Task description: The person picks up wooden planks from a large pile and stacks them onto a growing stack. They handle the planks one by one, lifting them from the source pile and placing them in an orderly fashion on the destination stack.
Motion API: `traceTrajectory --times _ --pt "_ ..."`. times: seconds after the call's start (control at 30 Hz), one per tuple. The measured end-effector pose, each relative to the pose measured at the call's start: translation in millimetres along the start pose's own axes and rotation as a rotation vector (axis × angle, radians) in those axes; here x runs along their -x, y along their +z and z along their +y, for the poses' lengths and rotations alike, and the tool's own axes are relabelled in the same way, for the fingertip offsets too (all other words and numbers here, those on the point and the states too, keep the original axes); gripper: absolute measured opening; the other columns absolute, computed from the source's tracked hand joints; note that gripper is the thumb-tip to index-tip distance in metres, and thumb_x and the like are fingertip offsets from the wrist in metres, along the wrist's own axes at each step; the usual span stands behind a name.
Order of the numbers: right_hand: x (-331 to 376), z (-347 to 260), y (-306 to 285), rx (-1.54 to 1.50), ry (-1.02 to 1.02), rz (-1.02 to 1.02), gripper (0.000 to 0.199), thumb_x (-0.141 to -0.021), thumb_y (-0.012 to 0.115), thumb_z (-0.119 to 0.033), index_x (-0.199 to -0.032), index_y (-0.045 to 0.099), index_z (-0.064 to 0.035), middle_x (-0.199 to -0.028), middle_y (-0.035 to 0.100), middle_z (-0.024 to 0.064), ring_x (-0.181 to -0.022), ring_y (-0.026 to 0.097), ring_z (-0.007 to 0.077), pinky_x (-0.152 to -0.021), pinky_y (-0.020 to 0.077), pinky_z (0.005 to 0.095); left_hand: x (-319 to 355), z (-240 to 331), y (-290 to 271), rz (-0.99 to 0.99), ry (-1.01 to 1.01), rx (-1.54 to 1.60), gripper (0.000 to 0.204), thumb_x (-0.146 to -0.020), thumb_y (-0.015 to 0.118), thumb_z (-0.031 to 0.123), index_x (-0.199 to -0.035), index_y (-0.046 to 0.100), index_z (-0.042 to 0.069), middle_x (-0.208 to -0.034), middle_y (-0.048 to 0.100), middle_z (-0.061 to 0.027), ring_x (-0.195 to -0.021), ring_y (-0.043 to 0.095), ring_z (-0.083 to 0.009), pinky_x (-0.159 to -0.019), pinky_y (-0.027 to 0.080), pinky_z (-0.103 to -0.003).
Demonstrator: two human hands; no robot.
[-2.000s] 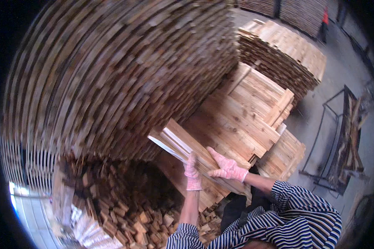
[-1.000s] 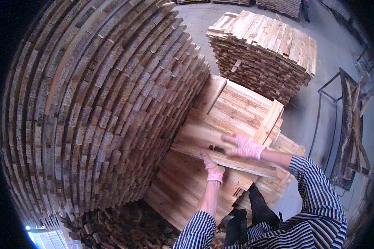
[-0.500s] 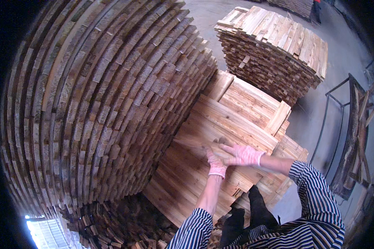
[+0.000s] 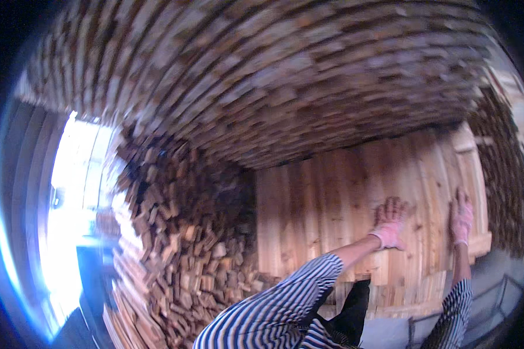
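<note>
A broad layer of pale wooden boards (image 4: 314, 209) lies side by side in front of me. My left hand (image 4: 391, 224), in a pink glove with dirt-darkened fingers, rests flat on these boards with its fingers spread. At the right end of the layer, my right hand (image 4: 461, 218), gloved the same way, stretches its fingers along the side of a board, next to the crosswise board (image 4: 476, 192) at the end. Neither hand has its fingers wrapped round anything. Motion blurs the picture somewhat.
A tall wall of stacked boards (image 4: 308, 81) stands right behind the layer. To the left, a heap of loose short wood pieces (image 4: 198, 256) covers the ground. Another stack (image 4: 498, 168) rises at the far right, with a dark metal frame (image 4: 483, 308) at the lower right. Bright light enters at left.
The view has swung to the left, bringing the wood heap and bright opening into sight. My hands, close together before, are now apart, the right one at the layer's right end.
</note>
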State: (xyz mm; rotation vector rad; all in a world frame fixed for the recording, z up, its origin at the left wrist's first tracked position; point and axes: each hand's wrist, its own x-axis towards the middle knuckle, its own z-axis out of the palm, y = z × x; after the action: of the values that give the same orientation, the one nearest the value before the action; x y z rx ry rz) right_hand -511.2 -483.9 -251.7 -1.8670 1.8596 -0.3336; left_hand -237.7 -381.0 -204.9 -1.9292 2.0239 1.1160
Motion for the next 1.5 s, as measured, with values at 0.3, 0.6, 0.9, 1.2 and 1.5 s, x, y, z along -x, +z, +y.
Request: traceTrajectory --times 0.3,0.6,0.9,1.2,1.5 --pt "12.2 -100.3 -14.9 0.456 0.173 -0.223 0.063 -0.105 0.052 -0.032 -0.162 0.028 -0.0189 -0.156 0.039 0.0278 -0.142 0.039 0.0454 -0.118 0.0337 0.0457 86.9 -66.9 -53.7 0.037 -0.017 0.683 0.118 -0.074 0.081 0.056 -0.161 0.020 0.002 -0.163 0.025 -0.0283 -0.152 0.028 -0.0372 -0.122 0.031 -0.041" --pt "176.0 -502.9 63.4 0.145 -0.604 -0.597 0.081 -0.100 0.050 -0.055 -0.160 0.028 -0.0052 -0.164 0.030 0.0209 -0.153 0.028 0.0341 -0.126 0.0213 0.0411 359.0 -187.9 28.7 0.349 -0.256 1.037 0.104 -0.089 0.065 0.064 -0.160 0.024 -0.001 -0.160 0.038 -0.0239 -0.149 0.036 -0.0333 -0.121 0.031 -0.039" --pt "323.4 -902.0 63.4 -0.182 -1.852 0.394 0.068 -0.074 0.065 -0.012 -0.141 0.053 -0.0094 -0.143 0.053 0.0192 -0.128 0.056 0.0360 -0.101 0.0493 0.0464 524.7 -234.4 2.1 0.665 -0.370 1.248 0.085 -0.094 0.069 0.048 -0.158 0.034 0.004 -0.159 0.042 -0.0169 -0.149 0.037 -0.0264 -0.121 0.029 -0.034" --pt "373.5 -963.7 38.7 0.289 -1.802 0.049 0.054 -0.099 0.053 -0.016 -0.152 0.043 -0.0246 -0.155 0.042 0.0228 -0.140 0.046 0.0406 -0.112 0.0411 0.0526 495.6 -320.0 40.7 1.062 -0.076 1.108 0.073 -0.098 0.070 0.029 -0.156 0.035 0.002 -0.159 0.041 -0.0136 -0.147 0.038 -0.0252 -0.121 0.030 -0.035" --pt "427.2 -909.4 -122.4 0.120 -1.282 -0.489 0.079 -0.077 0.081 -0.033 -0.147 0.051 -0.0115 -0.132 0.064 0.0147 -0.116 0.064 0.0292 -0.088 0.0564 0.0370 577.4 -286.3 -187.9 0.928 0.979 2.055 0.098 -0.090 0.058 0.073 -0.158 0.032 0.009 -0.157 0.041 -0.0129 -0.142 0.042 -0.0326 -0.117 0.036 -0.047"
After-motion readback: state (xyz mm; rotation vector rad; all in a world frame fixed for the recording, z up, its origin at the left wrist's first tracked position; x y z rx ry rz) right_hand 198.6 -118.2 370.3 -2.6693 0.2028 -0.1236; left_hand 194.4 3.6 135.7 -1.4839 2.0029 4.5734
